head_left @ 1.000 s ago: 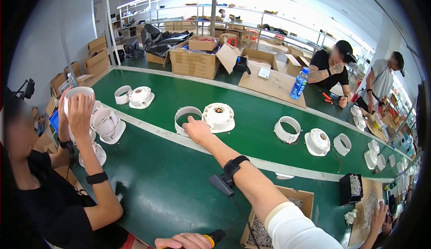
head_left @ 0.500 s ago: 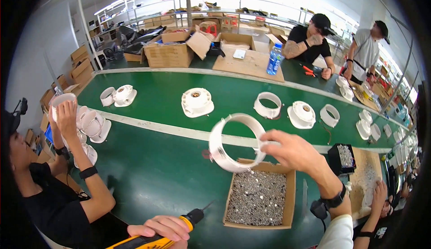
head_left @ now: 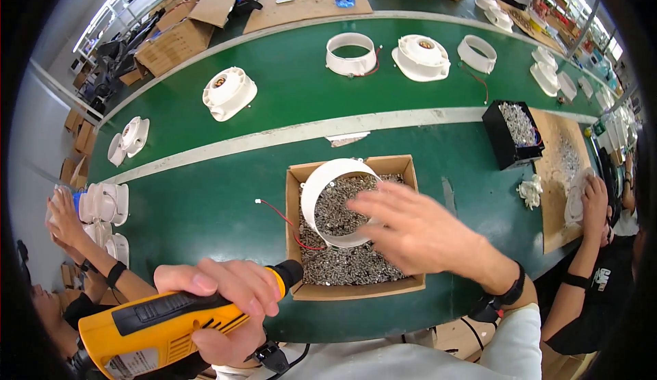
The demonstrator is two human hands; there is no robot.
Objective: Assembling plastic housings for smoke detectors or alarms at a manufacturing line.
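My right hand (head_left: 424,233) grips a white plastic ring (head_left: 316,187) by its near edge and holds it tilted over a cardboard box (head_left: 356,289) full of small metal screws. A thin red wire (head_left: 280,213) trails from the ring's left side. My left hand (head_left: 229,296) is closed around a yellow and black electric screwdriver (head_left: 154,324) at the lower left. The screwdriver's black nose points right, toward the box's near left corner.
White fan housings (head_left: 228,92) and rings (head_left: 351,53) lie along the green belt (head_left: 287,99). A black bin of screws (head_left: 514,130) stands to the right. One person sits at the left (head_left: 75,243), another at the right (head_left: 592,209). Cardboard boxes (head_left: 174,41) stand behind the belt.
My right hand reached to the belt, picked up the white ring and brought it down over the screw box. My left hand with the screwdriver rose further into view.
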